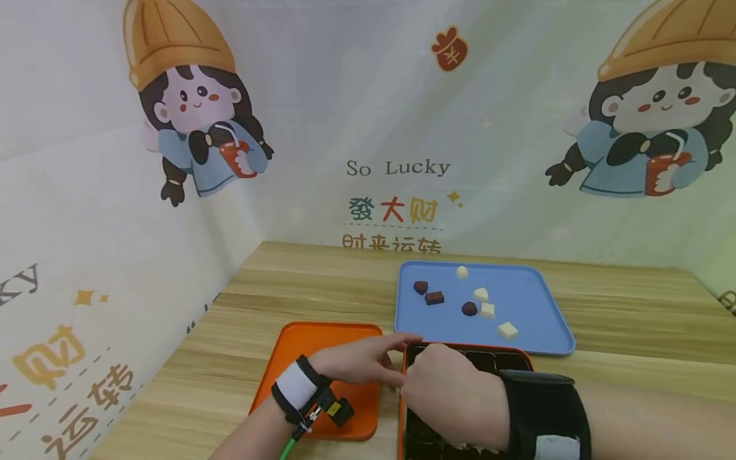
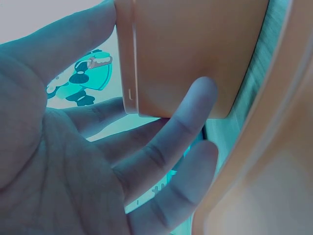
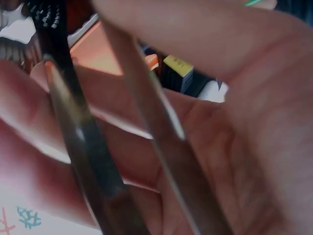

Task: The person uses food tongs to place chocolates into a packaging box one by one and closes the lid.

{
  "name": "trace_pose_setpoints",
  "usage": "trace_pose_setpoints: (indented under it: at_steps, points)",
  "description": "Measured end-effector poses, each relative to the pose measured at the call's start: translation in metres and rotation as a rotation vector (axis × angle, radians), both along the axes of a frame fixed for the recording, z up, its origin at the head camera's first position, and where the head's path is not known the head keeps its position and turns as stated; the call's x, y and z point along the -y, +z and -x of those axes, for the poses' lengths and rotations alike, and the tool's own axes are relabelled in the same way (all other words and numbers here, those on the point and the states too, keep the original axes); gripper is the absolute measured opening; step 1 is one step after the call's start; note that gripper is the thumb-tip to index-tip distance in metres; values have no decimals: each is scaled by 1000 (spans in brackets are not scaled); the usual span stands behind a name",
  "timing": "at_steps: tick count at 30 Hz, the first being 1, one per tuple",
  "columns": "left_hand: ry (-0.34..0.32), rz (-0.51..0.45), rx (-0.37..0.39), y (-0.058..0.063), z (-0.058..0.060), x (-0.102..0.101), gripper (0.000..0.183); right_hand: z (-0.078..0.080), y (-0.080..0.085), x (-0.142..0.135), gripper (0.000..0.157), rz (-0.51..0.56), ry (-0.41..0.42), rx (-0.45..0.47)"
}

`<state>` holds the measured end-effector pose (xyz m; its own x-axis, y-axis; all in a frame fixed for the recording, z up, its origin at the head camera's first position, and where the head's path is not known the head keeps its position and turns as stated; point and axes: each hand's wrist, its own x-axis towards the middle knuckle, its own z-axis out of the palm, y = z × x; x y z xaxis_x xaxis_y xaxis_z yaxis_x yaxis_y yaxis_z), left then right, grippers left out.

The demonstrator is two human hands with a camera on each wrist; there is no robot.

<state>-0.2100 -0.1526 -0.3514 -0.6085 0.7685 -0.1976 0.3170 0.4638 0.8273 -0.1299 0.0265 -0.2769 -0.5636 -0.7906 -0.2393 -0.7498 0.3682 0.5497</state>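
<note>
An orange-rimmed box (image 1: 401, 421) stands at the front, with a black sectioned insert (image 1: 478, 358) inside. My left hand (image 1: 368, 359) rests at its far left corner, fingers fairly straight; the left wrist view shows fingertips against the box's wall (image 2: 181, 49) and the thumb at its edge. Over the box, my right hand (image 1: 454, 390) is curled and hides much of the insert. In the right wrist view that hand grips metal tongs (image 3: 171, 156) with two arms and a ridged tip. What lies at the tip is blurred; I cannot tell if anything is pinched.
Behind the box, a blue tray (image 1: 540, 306) bears several dark chocolates (image 1: 435, 298) and white chocolates (image 1: 508, 330). An orange tray (image 1: 328, 329) lies left of the box, partly under my left forearm. A printed curtain (image 1: 310, 115) hangs behind the wooden table (image 1: 322, 281).
</note>
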Motion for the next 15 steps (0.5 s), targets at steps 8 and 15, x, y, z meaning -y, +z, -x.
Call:
trace_pose_setpoints:
  at_steps: [8,15]
  points:
    - [-3,-14,15,2,0,-1,63,1,12,-7,10,117,-67,129]
    - [12,13,25,4,-2,-3,65,1,28,-43,28,328,-191,263]
